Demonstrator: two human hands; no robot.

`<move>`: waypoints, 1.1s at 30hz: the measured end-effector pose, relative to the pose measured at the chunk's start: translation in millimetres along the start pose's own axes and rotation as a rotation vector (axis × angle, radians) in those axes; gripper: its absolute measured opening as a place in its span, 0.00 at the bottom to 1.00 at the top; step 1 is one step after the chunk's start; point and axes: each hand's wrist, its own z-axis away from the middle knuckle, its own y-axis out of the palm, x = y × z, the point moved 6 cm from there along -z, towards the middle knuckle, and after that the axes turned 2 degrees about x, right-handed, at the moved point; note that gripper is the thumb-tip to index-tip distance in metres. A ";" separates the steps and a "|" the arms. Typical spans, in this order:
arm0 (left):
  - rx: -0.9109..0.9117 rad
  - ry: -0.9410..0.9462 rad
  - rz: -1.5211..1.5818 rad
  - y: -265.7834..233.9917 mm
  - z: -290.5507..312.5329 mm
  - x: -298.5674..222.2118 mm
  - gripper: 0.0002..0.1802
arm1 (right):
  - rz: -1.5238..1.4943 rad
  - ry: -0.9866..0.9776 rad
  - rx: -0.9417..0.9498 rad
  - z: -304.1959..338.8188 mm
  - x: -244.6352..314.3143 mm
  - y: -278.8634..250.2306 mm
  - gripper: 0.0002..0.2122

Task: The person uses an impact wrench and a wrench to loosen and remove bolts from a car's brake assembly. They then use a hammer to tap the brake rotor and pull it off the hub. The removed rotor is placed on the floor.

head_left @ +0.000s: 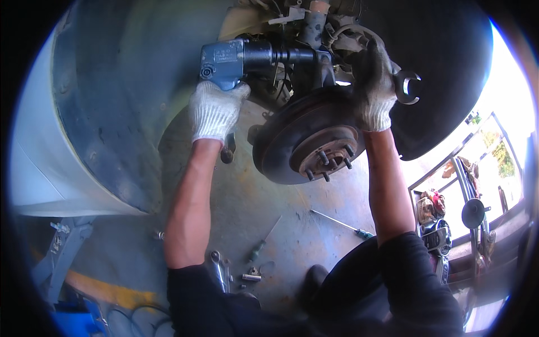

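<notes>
My left hand, in a white knit glove, is closed round the handle of a blue-grey impact wrench. Its black socket reaches right, against the bracket at the foot of the strut. My right hand, gloved too, is closed round an open-end wrench; that wrench's jaw sticks out to the right of the hand. Whether its other end sits on a nut is hidden behind the glove. Just below, between my forearms, is a rusty brake disc with several bare wheel studs.
The dark wheel-arch liner curves round the left. Two screwdrivers, a ratchet and a small metal socket lie on the floor. A grey stand is at lower left, a metal-framed rack at right.
</notes>
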 end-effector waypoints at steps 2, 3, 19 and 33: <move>0.046 -0.030 0.009 -1.3 -0.9 5.8 0.24 | 0.021 -0.047 -0.024 -1.8 13.0 -2.9 0.16; 0.022 -0.012 0.017 7.0 -6.8 -0.4 0.24 | 0.026 -0.063 -0.053 -6.4 6.8 -4.6 0.15; -0.025 0.019 0.011 6.2 -2.1 2.3 0.24 | 0.106 -0.059 -0.076 -5.1 12.3 -8.5 0.16; -0.001 0.005 0.009 8.1 0.5 3.0 0.24 | 0.049 -0.035 -0.080 -3.0 11.9 -8.2 0.16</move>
